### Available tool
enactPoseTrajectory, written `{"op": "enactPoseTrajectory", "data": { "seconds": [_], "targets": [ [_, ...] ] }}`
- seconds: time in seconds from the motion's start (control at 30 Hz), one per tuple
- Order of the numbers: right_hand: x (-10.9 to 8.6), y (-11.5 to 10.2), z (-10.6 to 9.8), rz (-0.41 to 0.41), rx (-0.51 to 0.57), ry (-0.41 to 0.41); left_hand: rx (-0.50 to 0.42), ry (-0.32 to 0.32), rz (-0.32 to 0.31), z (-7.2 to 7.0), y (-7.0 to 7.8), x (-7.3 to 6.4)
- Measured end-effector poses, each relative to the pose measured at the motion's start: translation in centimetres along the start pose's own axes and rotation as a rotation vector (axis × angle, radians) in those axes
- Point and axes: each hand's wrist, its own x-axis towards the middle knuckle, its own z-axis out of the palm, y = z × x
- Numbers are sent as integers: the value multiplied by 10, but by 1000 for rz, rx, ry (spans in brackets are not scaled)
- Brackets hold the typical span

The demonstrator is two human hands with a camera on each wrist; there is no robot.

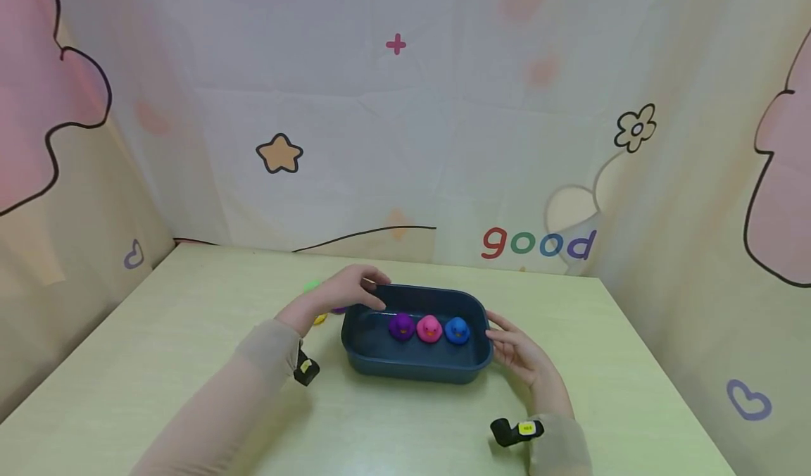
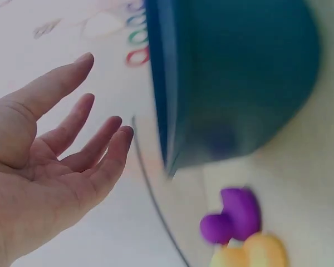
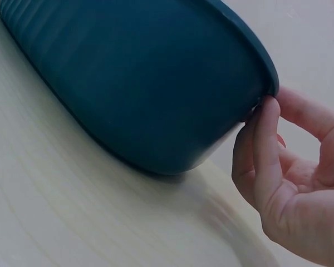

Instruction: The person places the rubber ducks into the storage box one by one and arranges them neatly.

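Observation:
A dark blue rectangular tub (image 1: 412, 369) with rounded corners sits on the table. Inside it, a purple toy duck (image 1: 402, 327), a pink toy duck (image 1: 429, 329) and a blue toy duck (image 1: 457, 330) form a row. My left hand (image 1: 350, 289) is over the tub's back left corner, fingers spread and loosely bent; the left wrist view shows this hand (image 2: 67, 136) apart from the tub, holding nothing. At the opposite end my right hand (image 1: 522, 356) pinches the rim between thumb and fingers, as the right wrist view shows; the thumb's tip is hidden there.
Behind my left wrist, partly hidden, are a green toy (image 1: 312, 286), a yellow toy (image 1: 319, 319) and a purple toy (image 2: 239, 217). The pale wood table (image 1: 633, 391) ends at a printed cloth backdrop (image 1: 405, 145).

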Motion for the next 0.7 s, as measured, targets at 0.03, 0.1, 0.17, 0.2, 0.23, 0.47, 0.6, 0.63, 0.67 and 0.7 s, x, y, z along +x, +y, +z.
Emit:
{"op": "enactPoseTrajectory", "data": {
  "seconds": [0.03,0.1,0.17,0.2,0.23,0.47,0.6,0.63,0.67,0.7],
  "targets": [
    [0,0,0,-2,-3,-2,-9,13,-4,-7,-1,-2],
    [-1,0,0,-6,-14,-3,-36,45,-15,-20,-7,-7],
    [-1,1,1,-9,-21,-5,-62,77,-35,-33,-14,-12],
    [-1,0,2,-9,-18,-5,-70,94,-41,-39,-18,-15],
    [-2,0,3,-7,-14,-5,-76,107,-43,-45,-22,-17],
    [-4,-2,4,4,10,-6,-113,185,-111,-74,-65,-30],
    [-2,-1,2,-5,-30,-5,-143,207,-157,-77,-90,-35],
    [-2,0,1,-6,-38,0,-149,208,-157,-76,-96,-36],
    [-1,0,1,-6,-44,3,-158,211,-162,-76,-101,-37],
    [-1,1,0,-8,-51,5,-163,213,-163,-75,-107,-38]
  ]
}}
